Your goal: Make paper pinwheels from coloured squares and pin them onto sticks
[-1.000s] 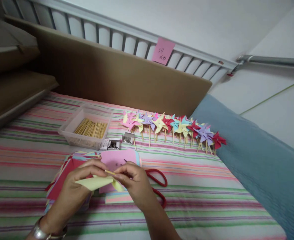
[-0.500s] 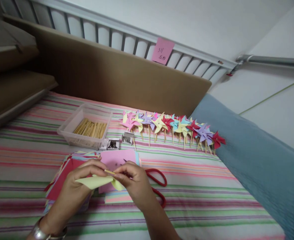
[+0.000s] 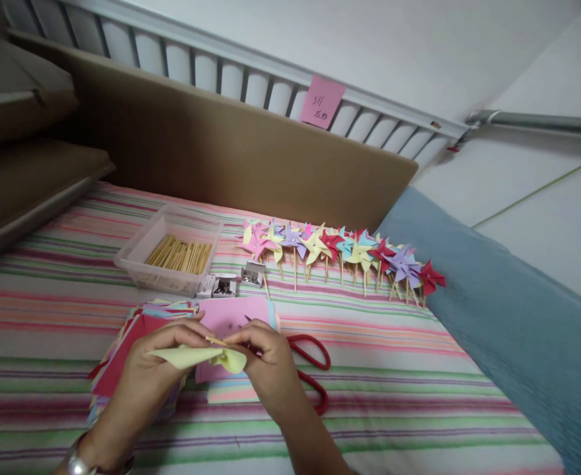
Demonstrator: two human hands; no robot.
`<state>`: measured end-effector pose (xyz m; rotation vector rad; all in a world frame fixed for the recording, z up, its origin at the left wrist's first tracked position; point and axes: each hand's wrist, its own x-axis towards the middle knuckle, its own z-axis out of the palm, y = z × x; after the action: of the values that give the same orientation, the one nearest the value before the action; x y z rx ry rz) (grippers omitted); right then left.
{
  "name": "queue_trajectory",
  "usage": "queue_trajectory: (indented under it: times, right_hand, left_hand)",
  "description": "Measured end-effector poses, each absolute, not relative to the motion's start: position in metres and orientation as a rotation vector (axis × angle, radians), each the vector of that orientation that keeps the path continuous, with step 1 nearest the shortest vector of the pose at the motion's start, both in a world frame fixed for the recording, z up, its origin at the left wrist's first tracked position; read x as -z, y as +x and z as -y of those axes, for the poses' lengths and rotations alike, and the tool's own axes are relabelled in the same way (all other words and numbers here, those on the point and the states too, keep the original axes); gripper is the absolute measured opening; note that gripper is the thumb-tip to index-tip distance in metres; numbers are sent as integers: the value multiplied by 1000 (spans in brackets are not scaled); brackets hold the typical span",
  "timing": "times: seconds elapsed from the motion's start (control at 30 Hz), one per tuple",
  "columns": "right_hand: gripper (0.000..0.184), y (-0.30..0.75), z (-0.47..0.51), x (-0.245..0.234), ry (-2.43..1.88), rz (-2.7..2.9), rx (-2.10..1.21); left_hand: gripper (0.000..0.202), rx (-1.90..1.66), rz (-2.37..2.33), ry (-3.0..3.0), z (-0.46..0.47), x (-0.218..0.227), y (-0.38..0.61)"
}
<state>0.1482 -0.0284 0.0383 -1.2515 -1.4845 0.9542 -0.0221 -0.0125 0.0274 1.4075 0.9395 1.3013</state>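
Observation:
My left hand (image 3: 164, 349) is closed on a pale yellow paper pinwheel (image 3: 188, 356), its fingertips at one end of a short wooden stick (image 3: 216, 341). My right hand (image 3: 265, 359) pinches the stick's other end, with a curled yellow blade just below its fingers. The stick lies across the back of the paper; where the two meet is partly hidden by my fingers. Under my hands are a stack of pink paper squares (image 3: 241, 310) and red-handled scissors (image 3: 314, 353), whose blades my right hand mostly covers. A pile of coloured paper (image 3: 129, 356) lies beneath my left hand.
Behind the paper stands a clear plastic box (image 3: 136, 264) of wooden sticks (image 3: 179, 255). Small open boxes of metal fasteners (image 3: 225, 285) sit beside it. Several finished pinwheels (image 3: 359, 254) lie in a row at the back right, before a cardboard panel (image 3: 250, 158). Cardboard boxes (image 3: 33, 178) rise at left.
Both hands stay nearly in place. The yellow paper has turned slightly, and its curled blade shows more fully below the stick.

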Motion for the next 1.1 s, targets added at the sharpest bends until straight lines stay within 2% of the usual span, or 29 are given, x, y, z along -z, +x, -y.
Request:
queue_trajectory:
  times: [0.57, 0.9, 1.1]
  right_hand:
    - [8, 146, 27, -38, -1216, 1454, -956]
    - [2, 143, 27, -36, -1201, 1423, -929]
    - [14, 139, 26, -38, -1196, 1352, -945]
  left_hand:
    - [7, -1370, -913, 1418, 12, -23, -21]
    - [12, -1381, -987, 1399, 12, -23, -23]
    - [9, -1281, -954, 1396, 6, -11, -35]
